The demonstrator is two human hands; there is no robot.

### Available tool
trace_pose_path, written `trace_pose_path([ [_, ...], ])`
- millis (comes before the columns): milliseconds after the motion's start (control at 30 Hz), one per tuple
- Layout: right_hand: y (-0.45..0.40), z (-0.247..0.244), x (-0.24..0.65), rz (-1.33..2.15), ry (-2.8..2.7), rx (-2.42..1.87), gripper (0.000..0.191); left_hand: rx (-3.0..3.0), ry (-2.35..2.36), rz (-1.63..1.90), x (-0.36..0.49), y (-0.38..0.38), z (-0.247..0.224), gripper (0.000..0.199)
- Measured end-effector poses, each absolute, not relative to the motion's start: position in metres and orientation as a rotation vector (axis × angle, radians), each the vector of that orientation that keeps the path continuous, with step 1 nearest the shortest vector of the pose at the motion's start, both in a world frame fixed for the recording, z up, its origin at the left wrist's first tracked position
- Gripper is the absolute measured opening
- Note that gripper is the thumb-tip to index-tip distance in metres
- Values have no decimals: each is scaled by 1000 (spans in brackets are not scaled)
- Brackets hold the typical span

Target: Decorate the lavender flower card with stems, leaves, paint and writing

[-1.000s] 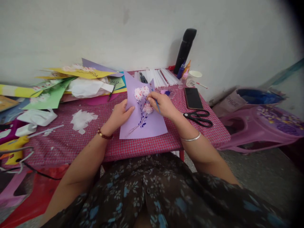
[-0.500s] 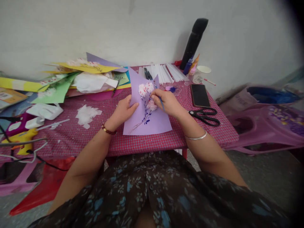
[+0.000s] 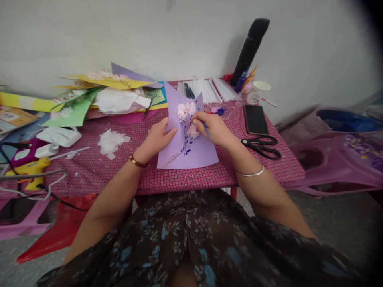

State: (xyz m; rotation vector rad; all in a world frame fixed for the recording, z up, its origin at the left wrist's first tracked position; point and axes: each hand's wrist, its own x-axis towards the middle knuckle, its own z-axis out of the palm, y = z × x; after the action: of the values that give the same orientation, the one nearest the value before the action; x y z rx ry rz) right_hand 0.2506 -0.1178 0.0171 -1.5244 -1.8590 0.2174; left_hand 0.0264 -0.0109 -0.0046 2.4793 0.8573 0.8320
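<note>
In the head view, the purple paper sheet (image 3: 205,156) lies in front of you on the checked tablecloth (image 3: 167,183), its upper corners curling up. Your left hand (image 3: 157,137) is at its left edge, thumb over the front, probably to steady it against that curl; whether the hidden fingers grip it, you cannot tell from here. Your right hand (image 3: 216,126) pinches a blue-handled paintbrush (image 3: 206,130) near the blossoms (image 3: 186,110), a narrow hold that suits small strokes; its tip is hidden. The dark blue paint (image 3: 220,112) sits just beyond that hand, presumably for a short reach. The black-handled scissors (image 3: 251,144) and smartphone (image 3: 256,120) lie to the right, off the sheet, seemingly leaving your painting arm room.
</note>
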Motion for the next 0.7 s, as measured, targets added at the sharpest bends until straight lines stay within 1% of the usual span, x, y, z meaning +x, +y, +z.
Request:
trace_pose_path([
  [700, -118, 17, 250, 198, -1871, -1545, 23, 2464, 861, 794, 27, -14, -1, 15],
])
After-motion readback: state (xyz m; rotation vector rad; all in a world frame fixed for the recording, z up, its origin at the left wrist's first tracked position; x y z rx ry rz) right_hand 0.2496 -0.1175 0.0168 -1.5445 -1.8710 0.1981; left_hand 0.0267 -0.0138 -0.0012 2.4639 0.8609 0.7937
